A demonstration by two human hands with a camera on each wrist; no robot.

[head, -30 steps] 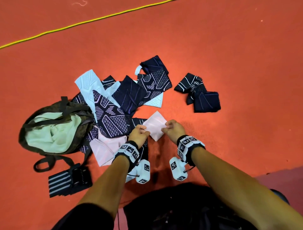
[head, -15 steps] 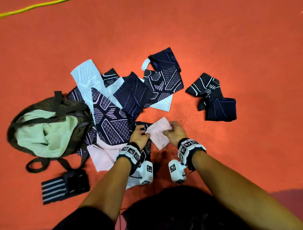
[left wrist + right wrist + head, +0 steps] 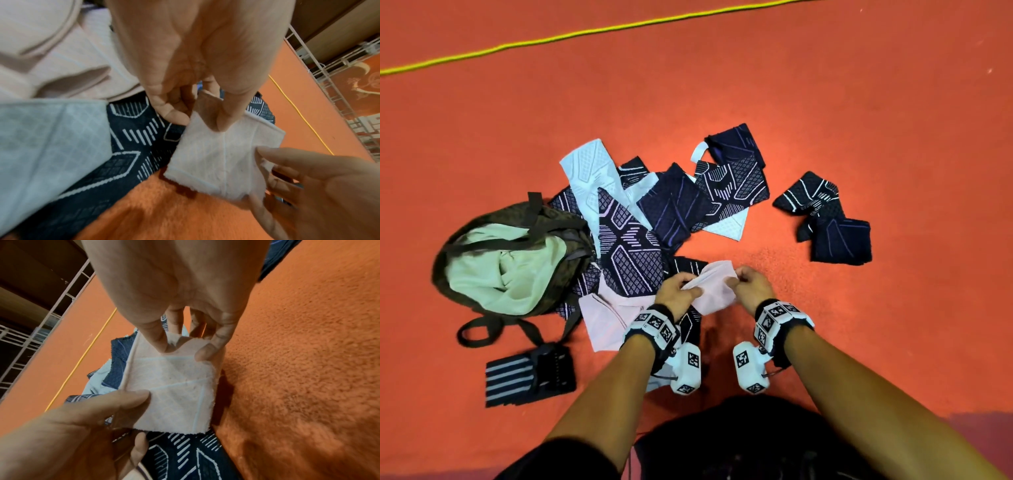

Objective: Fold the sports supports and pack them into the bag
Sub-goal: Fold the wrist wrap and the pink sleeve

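Note:
A small pale pink support (image 3: 714,286) (image 3: 222,162) (image 3: 176,386) hangs just above the red floor between both hands. My left hand (image 3: 677,291) (image 3: 201,116) pinches its left edge with thumb and fingers. My right hand (image 3: 750,287) (image 3: 185,345) pinches its right corner. The open olive bag (image 3: 517,260) with a pale green lining lies on the floor to the left. A heap of dark patterned and white supports (image 3: 654,212) spreads between the bag and my hands, with another pink support (image 3: 613,322) under my left wrist.
Two dark folded supports (image 3: 828,219) lie apart on the right. A black striped strap (image 3: 530,375) rests below the bag. A yellow cord (image 3: 585,34) crosses the far floor. A metal railing (image 3: 339,81) shows in the wrist views.
The pink support was lying flat under both hands; now it is lifted off the floor and folded over, with its top edge doubled.

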